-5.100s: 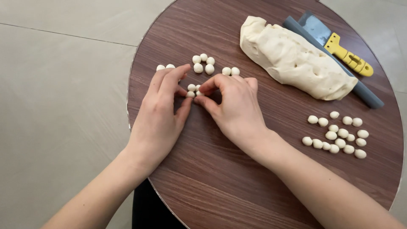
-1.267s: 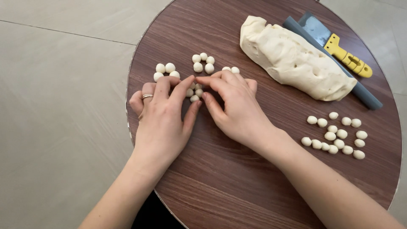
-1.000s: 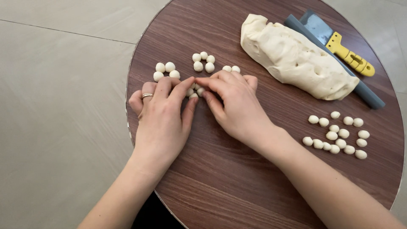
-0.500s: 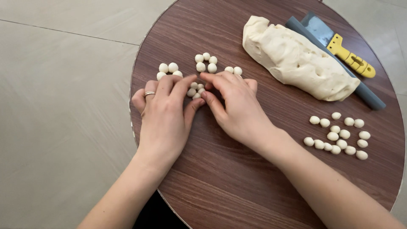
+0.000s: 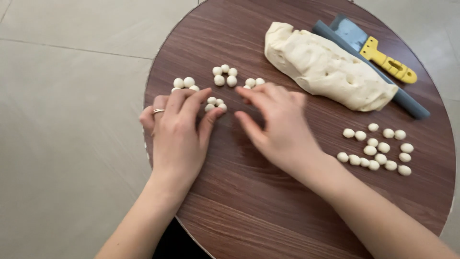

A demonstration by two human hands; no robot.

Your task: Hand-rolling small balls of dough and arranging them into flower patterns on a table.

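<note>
On a round wooden table (image 5: 268,211), the left hand (image 5: 179,132) and right hand (image 5: 280,127) rest with loose, empty fingers beside a small cluster of dough balls (image 5: 214,103) (likely soft, light, easily squashed), best pinched gently at their sides.

- I see a large lump of pale dough (image 5: 330,67) lying on the round wood-grain table (image 5: 287,201).
- Behind it I make out a scraper with a yellow handle (image 5: 388,64), resting beside a dark grey bar (image 5: 407,98).
- Grey floor tiles (image 5: 67,120) lie to my left.
</note>
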